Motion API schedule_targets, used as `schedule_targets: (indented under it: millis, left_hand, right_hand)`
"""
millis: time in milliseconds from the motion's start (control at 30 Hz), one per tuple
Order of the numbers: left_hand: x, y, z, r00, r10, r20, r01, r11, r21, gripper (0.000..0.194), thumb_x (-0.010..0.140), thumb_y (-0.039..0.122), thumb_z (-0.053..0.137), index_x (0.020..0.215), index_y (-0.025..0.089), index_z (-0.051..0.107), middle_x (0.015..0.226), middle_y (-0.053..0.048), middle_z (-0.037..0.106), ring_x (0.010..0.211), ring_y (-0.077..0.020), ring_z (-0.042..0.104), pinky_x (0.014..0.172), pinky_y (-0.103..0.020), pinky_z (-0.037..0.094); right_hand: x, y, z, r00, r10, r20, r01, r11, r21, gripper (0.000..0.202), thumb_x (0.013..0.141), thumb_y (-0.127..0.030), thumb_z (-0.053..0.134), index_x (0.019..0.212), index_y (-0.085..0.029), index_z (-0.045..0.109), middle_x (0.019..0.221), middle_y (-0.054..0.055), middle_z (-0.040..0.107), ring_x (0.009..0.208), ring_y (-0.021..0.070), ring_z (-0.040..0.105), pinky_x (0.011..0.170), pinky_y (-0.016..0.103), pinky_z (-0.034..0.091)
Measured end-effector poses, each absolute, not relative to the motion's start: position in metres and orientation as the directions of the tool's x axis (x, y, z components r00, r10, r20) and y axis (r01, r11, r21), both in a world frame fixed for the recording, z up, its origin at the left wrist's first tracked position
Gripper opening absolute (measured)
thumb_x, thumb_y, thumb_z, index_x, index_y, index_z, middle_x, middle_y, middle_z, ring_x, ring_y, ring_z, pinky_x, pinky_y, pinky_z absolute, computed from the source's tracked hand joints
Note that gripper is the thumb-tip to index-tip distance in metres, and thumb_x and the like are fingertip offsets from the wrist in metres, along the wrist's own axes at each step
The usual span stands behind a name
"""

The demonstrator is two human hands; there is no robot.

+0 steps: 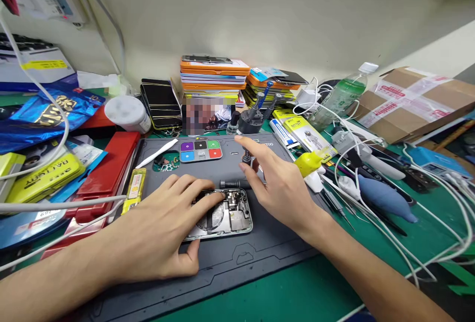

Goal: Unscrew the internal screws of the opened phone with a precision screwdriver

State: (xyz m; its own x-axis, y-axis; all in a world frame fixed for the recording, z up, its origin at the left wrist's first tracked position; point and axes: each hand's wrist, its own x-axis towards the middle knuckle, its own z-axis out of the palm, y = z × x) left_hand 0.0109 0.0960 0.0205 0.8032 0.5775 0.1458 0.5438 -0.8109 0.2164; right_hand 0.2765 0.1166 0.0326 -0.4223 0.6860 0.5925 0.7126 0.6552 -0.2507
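Opened phone (241,220) sits lower center of frame; probably light and stiff but fragile inside, so I'd grip its rim. Left hand (163,225) braces it, fingers spread; right hand (276,178) pinches a small screwdriver (247,156). Gray mat (218,275), green surface (237,299), pale wall (282,20) up top.
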Motion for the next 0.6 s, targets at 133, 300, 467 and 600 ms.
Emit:
schedule_targets:
  millis: [133,300,467,600]
  left_hand:
    - [0.013,0.09,0.022,0.791,0.594,0.15,0.585,-0.805,0.101,0.067,0.086,0.02,0.059,0.154,0.018,0.056,0.147,-0.015,0.061,0.126,-0.0396,0.058,0.105,-0.06,0.051]
    - [0.016,0.09,0.025,0.787,0.605,0.119,0.604,-0.795,0.051,0.067,0.086,0.021,0.057,0.153,0.019,0.057,0.143,-0.017,0.062,0.12,-0.0399,0.061,0.101,-0.061,0.051]
    - [0.015,0.091,0.027,0.782,0.617,0.086,0.615,-0.787,0.052,0.062,0.086,0.022,0.057,0.148,0.019,0.059,0.139,-0.018,0.062,0.119,-0.0401,0.063,0.1,-0.06,0.05]
    - [0.013,0.093,0.027,0.786,0.61,0.098,0.605,-0.792,0.079,0.066,0.085,0.022,0.058,0.151,0.019,0.056,0.139,-0.016,0.061,0.122,-0.0398,0.062,0.103,-0.058,0.049]
  right_hand:
    - [0.274,0.111,0.03,-0.352,0.627,0.695,0.602,0.721,-0.345,0.062,0.106,-0.01,0.058,0.162,-0.026,0.038,0.152,0.011,0.065,0.097,0.0182,0.075,0.081,0.035,0.066]
    - [0.268,0.101,0.029,-0.382,0.594,0.708,0.34,0.802,-0.491,0.068,0.102,-0.002,0.059,0.164,-0.023,0.04,0.147,0.011,0.062,0.11,0.0174,0.072,0.091,0.033,0.066]
    - [0.266,0.098,0.022,-0.47,0.577,0.668,0.299,0.816,-0.495,0.07,0.103,-0.001,0.057,0.167,-0.022,0.036,0.141,0.011,0.066,0.119,0.0188,0.071,0.099,0.034,0.064]
    - [0.266,0.098,0.018,-0.502,0.595,0.628,0.324,0.802,-0.501,0.066,0.106,-0.004,0.056,0.167,-0.021,0.036,0.138,0.012,0.068,0.116,0.0191,0.072,0.095,0.033,0.065]
